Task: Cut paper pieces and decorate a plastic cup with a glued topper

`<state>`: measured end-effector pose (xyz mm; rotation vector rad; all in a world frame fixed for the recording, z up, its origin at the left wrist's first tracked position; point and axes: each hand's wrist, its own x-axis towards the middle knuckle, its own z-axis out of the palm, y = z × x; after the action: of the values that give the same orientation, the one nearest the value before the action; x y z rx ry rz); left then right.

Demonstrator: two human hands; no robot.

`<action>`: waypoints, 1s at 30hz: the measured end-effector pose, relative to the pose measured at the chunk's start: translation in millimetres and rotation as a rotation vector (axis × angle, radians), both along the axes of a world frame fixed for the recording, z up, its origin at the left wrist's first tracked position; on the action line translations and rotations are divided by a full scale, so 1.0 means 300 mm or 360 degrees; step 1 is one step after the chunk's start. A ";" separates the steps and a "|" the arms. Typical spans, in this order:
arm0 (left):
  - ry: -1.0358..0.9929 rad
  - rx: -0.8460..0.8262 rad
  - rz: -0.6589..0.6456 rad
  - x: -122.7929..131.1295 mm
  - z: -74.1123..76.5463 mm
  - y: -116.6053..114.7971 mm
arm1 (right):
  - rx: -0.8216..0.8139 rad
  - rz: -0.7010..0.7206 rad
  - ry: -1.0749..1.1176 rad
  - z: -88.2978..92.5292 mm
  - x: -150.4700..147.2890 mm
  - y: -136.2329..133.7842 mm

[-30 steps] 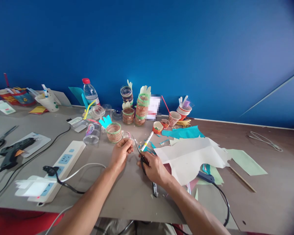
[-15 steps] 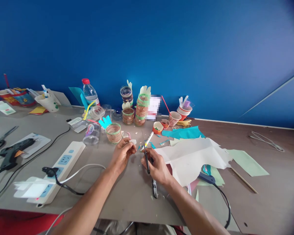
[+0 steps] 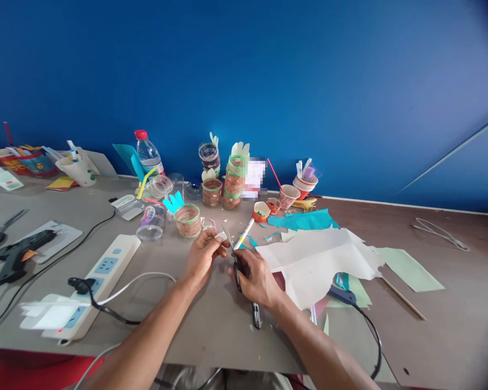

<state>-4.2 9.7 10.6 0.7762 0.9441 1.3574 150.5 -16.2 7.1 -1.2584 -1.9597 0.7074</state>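
My left hand (image 3: 203, 253) pinches a small white piece of paper (image 3: 221, 236) between thumb and fingers. Close on its right, my right hand (image 3: 257, 273) grips black-handled scissors (image 3: 236, 266), whose blades point up and left beside the paper. A white and yellow marker (image 3: 244, 234) lies just beyond the right hand, among blue paper scraps. Behind the left hand stands a twine-wrapped clear cup (image 3: 188, 221) with a blue paper fringe (image 3: 174, 202). Below the right hand, a utility knife (image 3: 256, 316) lies on the table.
A large white sheet (image 3: 321, 257) spreads to the right, with a blue strip (image 3: 305, 220) behind it. On the left are a power strip (image 3: 124, 250), a glue gun (image 3: 22, 254) and other scissors (image 3: 0, 233). Decorated cups (image 3: 232, 189) stand near the blue wall (image 3: 244, 81).
The scissors have swung leftward, bringing their blades up to the white paper piece. My right hand has turned and shifted slightly; my left hand keeps its pinch.
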 end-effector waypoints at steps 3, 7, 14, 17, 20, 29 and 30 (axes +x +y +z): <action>0.0042 0.0051 0.0000 0.001 -0.007 0.000 | -0.0015 -0.0005 -0.0002 0.002 0.001 -0.001; 0.0011 0.0022 0.0014 0.005 -0.003 0.001 | -0.0065 -0.0048 0.0090 0.010 0.003 -0.001; -0.0167 -0.0119 0.0053 0.005 0.015 0.002 | -0.0170 -0.0048 0.0231 0.027 0.006 -0.002; -0.0173 -0.0113 0.0010 0.005 0.016 0.001 | -0.0170 -0.0049 0.0220 0.025 0.007 -0.002; -0.0066 -0.0098 0.0056 0.000 0.005 0.005 | -0.0143 -0.0087 0.0175 0.018 0.011 0.002; -0.0047 -0.0013 0.0459 -0.027 -0.004 0.038 | -0.0047 -0.0099 -0.0622 0.037 0.007 0.009; -0.0064 0.0002 0.0474 -0.029 -0.002 0.039 | -0.0066 -0.0074 -0.0740 0.046 0.005 0.004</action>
<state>-12.9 21.5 10.1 0.6233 1.0567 1.6250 151.9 -14.9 20.8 -1.5980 -2.2798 0.4603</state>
